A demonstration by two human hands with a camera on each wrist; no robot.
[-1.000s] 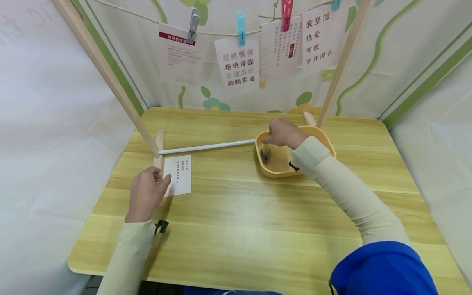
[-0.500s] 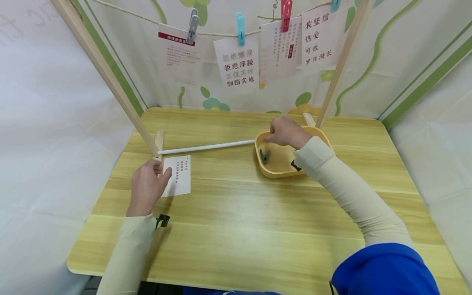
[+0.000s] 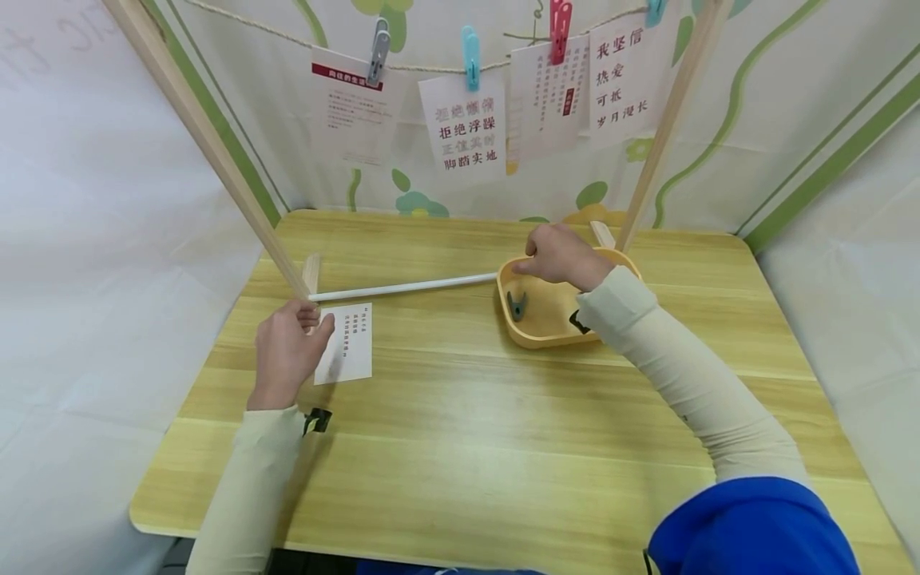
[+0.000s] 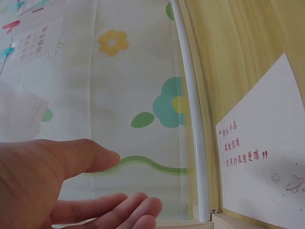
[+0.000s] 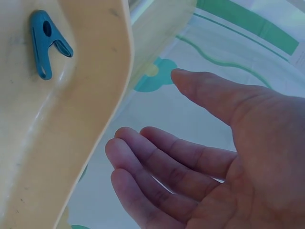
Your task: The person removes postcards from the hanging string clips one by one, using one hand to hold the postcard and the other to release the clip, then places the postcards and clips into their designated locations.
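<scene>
A printed white card (image 3: 346, 345) lies on the table at the left, beside the foot of the wooden frame. My left hand (image 3: 287, 351) is over the card's left edge, thumb and fingers apart; the left wrist view shows nothing between them. My right hand (image 3: 562, 257) is over the yellow plastic basket (image 3: 535, 339), fingers loosely bent and thumb apart, with nothing held in the right wrist view. One dark teal clothespin (image 5: 47, 45) lies inside the basket, below and left of the right hand in the head view.
A white rod (image 3: 410, 287) runs across the table between the frame's posts (image 3: 216, 152). Above, a string carries several hanging cards (image 3: 463, 124) held by clothespins, among them a light blue clothespin (image 3: 470, 60) and a red clothespin (image 3: 560, 32). A patterned curtain stands behind.
My left hand has moved slightly forward, away from me, along the card's left edge. The right hand stays over the basket, shifted only a little. Card and clothespin have not moved.
</scene>
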